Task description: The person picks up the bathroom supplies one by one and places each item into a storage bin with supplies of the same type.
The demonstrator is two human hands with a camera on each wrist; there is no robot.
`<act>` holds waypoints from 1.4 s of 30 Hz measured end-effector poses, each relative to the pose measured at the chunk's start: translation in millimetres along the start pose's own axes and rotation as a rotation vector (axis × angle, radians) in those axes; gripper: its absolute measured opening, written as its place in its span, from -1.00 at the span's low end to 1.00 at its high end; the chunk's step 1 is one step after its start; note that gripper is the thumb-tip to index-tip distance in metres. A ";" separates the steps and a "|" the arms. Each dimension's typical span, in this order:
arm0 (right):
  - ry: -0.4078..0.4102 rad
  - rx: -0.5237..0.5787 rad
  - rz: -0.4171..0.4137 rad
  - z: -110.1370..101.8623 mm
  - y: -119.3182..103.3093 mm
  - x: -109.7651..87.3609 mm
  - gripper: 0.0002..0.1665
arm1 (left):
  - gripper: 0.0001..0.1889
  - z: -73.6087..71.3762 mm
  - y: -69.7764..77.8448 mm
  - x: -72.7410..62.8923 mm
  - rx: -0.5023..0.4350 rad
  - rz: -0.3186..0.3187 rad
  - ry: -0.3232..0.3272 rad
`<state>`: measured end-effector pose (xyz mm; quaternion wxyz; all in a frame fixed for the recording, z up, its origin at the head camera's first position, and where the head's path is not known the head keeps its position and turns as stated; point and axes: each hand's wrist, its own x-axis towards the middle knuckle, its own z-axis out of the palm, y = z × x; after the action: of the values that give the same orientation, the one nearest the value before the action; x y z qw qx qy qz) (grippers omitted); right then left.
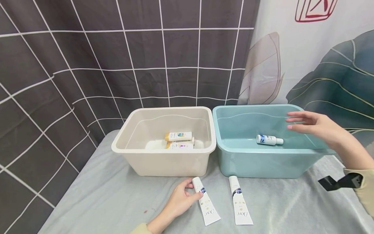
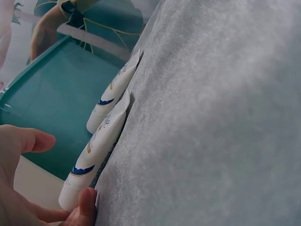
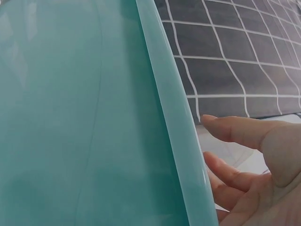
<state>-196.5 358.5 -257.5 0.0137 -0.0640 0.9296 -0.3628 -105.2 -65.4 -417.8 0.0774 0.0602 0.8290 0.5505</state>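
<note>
A white Dove tube (image 1: 205, 205) lies on the grey cloth (image 1: 117, 201) just in front of the beige tub (image 1: 163, 162), its cap end pinched between the left hand's (image 1: 181, 200) thumb and fingertips (image 2: 84, 207). A 2nd Dove tube (image 1: 240, 204) lies just beyond those fingers. The right hand (image 1: 315, 126) hovers with fingers straight and loosely spread above the teal tub (image 1: 263, 162), a small white bottle (image 1: 269, 139) below its fingertips.

I had one tube (image 1: 205, 206) at my left fingers (image 1: 190, 188), another tube (image 1: 240, 205) right of it, bins (image 1: 163, 162) behind.
</note>
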 end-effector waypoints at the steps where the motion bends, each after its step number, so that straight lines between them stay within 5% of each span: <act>1: 0.005 -0.006 0.004 -1.4 1.2 -0.2 -0.57 | -0.23 0.0 0.3 0.2 0.002 0.003 -0.004; 21: 0.110 0.019 0.038 -15.4 22.6 -1.5 -0.59 | -0.20 4.9 3.2 2.3 0.043 0.034 -0.012; 27: 0.135 -0.023 0.084 -18.8 27.3 -4.1 -0.17 | -0.19 7.0 3.0 2.6 0.060 0.053 -0.023; 42: 0.174 0.065 0.114 -26.1 50.0 -4.4 -0.38 | -0.20 10.0 0.9 4.5 0.086 0.126 -0.027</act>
<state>-199.5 413.1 -272.1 -0.0442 0.0213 0.9170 -0.3957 -107.7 -55.2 -421.1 0.0513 0.1231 0.8453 0.5175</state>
